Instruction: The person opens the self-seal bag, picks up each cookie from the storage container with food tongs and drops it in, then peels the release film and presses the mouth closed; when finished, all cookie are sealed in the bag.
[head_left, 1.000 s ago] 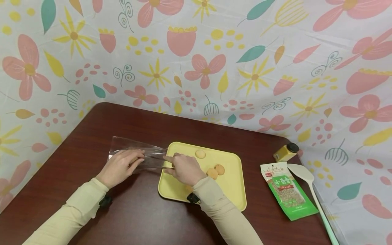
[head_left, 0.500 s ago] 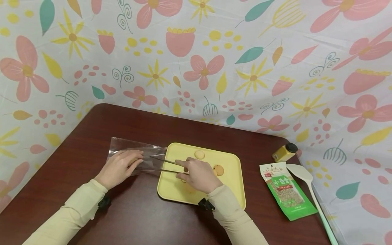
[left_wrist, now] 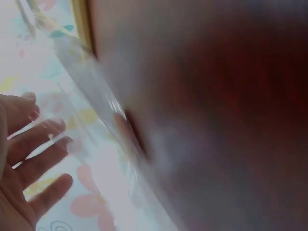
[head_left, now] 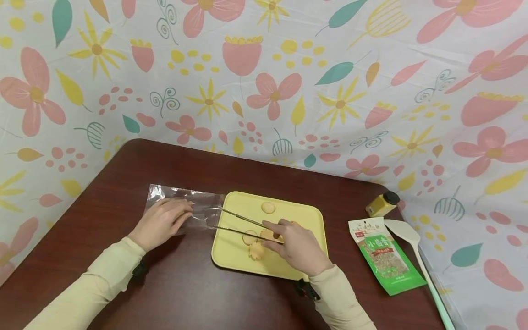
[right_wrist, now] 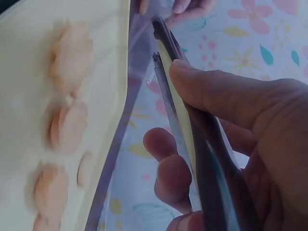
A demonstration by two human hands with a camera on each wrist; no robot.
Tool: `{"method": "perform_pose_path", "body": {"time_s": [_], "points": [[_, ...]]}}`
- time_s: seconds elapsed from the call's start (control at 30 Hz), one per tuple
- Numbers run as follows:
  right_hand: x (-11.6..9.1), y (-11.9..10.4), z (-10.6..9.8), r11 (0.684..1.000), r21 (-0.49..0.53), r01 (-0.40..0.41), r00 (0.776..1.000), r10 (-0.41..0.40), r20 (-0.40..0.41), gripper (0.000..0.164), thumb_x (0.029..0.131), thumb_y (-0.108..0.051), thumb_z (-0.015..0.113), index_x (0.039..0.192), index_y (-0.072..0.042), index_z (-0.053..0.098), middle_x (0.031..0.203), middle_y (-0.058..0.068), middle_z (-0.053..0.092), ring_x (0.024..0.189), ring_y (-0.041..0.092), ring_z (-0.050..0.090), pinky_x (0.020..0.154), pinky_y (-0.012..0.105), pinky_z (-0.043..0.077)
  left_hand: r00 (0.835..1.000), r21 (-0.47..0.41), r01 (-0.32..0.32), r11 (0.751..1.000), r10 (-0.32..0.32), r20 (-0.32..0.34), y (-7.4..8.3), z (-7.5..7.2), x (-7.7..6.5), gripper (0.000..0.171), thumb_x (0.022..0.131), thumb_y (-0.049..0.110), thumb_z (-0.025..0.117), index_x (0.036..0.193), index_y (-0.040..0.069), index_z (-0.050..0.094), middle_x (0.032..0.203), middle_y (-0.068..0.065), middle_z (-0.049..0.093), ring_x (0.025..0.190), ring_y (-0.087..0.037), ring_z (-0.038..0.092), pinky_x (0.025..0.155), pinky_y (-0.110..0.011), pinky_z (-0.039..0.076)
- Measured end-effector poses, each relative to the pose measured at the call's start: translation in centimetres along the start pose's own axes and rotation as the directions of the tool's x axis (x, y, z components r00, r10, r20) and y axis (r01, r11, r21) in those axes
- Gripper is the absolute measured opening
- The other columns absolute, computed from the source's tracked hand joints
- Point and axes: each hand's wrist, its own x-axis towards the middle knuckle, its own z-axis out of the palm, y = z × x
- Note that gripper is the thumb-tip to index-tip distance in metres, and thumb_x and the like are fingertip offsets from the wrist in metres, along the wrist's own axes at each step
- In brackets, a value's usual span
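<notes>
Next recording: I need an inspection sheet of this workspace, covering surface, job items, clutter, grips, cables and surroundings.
Surface: dark brown table, reflecting some light.
Job items: yellow tray with several cookies; clear bag left of it; metal tongs, tips apart, nothing seen between them.
Clutter: green and white packet, yellow bottle with black cap and white spatula, all right of the tray.
Grips: left grip, a bare hand, is at the bag, pinching or not unclear; right grip, also bare, holds the tongs.
Cables: nothing seen.
Surroundings: floral-patterned cloth behind the table.
</notes>
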Motion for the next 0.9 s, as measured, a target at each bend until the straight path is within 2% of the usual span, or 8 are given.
{"method": "perform_pose_path", "body": {"time_s": [0.13,0.33,0.57,0.67,0.9], "points": [[-1.5,1.2,-0.7,0.999,0.025,-0.043,0.999,0.044,-0.027,0.045,0.088,-0.040,0.071,0.130,-0.023,0.064,0.088,-0.010,0.059,0.056,0.001,0.043,0.048,0.022,0.038,1.000,0.047,-0.024,0.999,0.023,0.018,-0.5,-0.2,-0.2,0.029,0.077,0.009,0.079,0.104,0.001,0.071,0.106,-0.015,0.070,0.101,-0.033,0.066,0.092,-0.052,0.048],[-3.9,3.4,-1.6,0.986,0.035,-0.165,0.984,0.167,-0.055,0.048,0.087,-0.043,0.070,0.133,-0.030,0.061,0.086,-0.012,0.057,0.051,0.002,0.038,0.044,0.024,0.035,0.998,0.069,-0.047,0.997,0.044,0.045,-0.3,-0.1,-0.2,0.028,0.080,0.012,0.077,0.105,0.000,0.071,0.107,-0.016,0.070,0.100,-0.033,0.066,0.093,-0.051,0.048],[-6.0,5.7,-2.4,0.969,0.038,-0.244,0.966,0.246,-0.075,0.052,0.086,-0.036,0.074,0.133,-0.018,0.062,0.082,-0.008,0.054,0.055,0.004,0.041,0.046,0.024,0.035,0.994,0.100,-0.082,0.992,0.075,0.074,0.0,-0.1,0.3,0.027,0.079,0.010,0.078,0.103,0.000,0.071,0.105,-0.016,0.070,0.099,-0.033,0.067,0.091,-0.052,0.049],[-6.6,6.3,-2.4,0.966,0.038,-0.255,0.964,0.257,-0.065,0.052,0.086,-0.035,0.074,0.133,-0.016,0.062,0.077,-0.009,0.049,0.058,0.004,0.042,0.049,0.024,0.036,0.996,0.096,-0.068,0.993,0.062,0.066,0.1,-0.2,0.3,0.030,0.078,0.010,0.079,0.105,-0.001,0.071,0.104,-0.017,0.071,0.097,-0.033,0.067,0.090,-0.052,0.049],[-7.0,6.9,-2.0,0.953,0.054,-0.299,0.954,0.300,-0.024,0.052,0.087,-0.036,0.073,0.134,-0.016,0.061,0.078,-0.009,0.051,0.059,0.005,0.045,0.047,0.025,0.037,0.997,0.083,-0.055,0.995,0.051,0.052,0.2,0.1,0.2,0.030,0.079,0.011,0.079,0.104,-0.001,0.070,0.104,-0.016,0.071,0.096,-0.032,0.068,0.088,-0.051,0.050]]}}
